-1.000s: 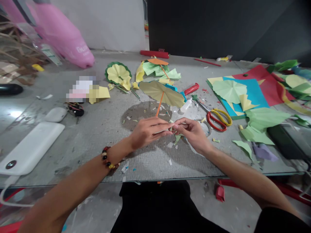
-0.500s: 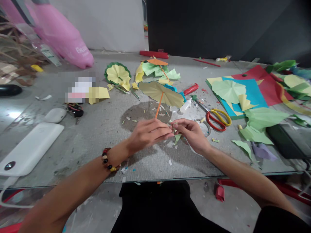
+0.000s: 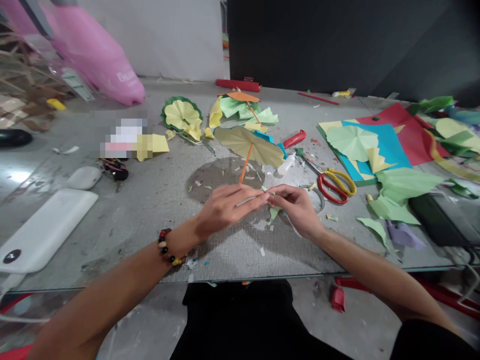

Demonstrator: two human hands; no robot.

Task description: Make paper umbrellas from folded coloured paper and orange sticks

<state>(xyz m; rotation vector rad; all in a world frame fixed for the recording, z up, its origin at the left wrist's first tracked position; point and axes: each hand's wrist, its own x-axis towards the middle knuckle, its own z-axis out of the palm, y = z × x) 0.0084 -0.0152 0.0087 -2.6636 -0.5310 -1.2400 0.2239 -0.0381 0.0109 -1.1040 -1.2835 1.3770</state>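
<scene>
My left hand [image 3: 227, 206] is closed, its fingers stretched toward the right and pressed together. From behind it rises the orange stick [image 3: 246, 164] of a paper umbrella with a pleated, dull yellow top [image 3: 258, 147]. That top is tilted above the table and casts a round shadow. My right hand [image 3: 294, 204] meets the left at the fingertips, pinching a small pale green paper piece [image 3: 271, 193], mostly hidden. Beneath the hands lies a green paper scrap [image 3: 274, 215]. Beyond them are a small white glue bottle [image 3: 287, 164] and scissors [image 3: 333, 185] with red and yellow handles.
Coloured paper sheets [image 3: 392, 142] and crumpled green paper [image 3: 405, 187] lie at the right. A white power bank [image 3: 52, 227] rests at the left, near a pink bottle [image 3: 97, 55]. A yellow and green paper flower [image 3: 182, 114] and a red-handled tool [image 3: 295, 138] are farther back.
My fingertips have shifted slightly where they meet, and the right hand's fingers are a little flatter. The paper umbrella has kept its place.
</scene>
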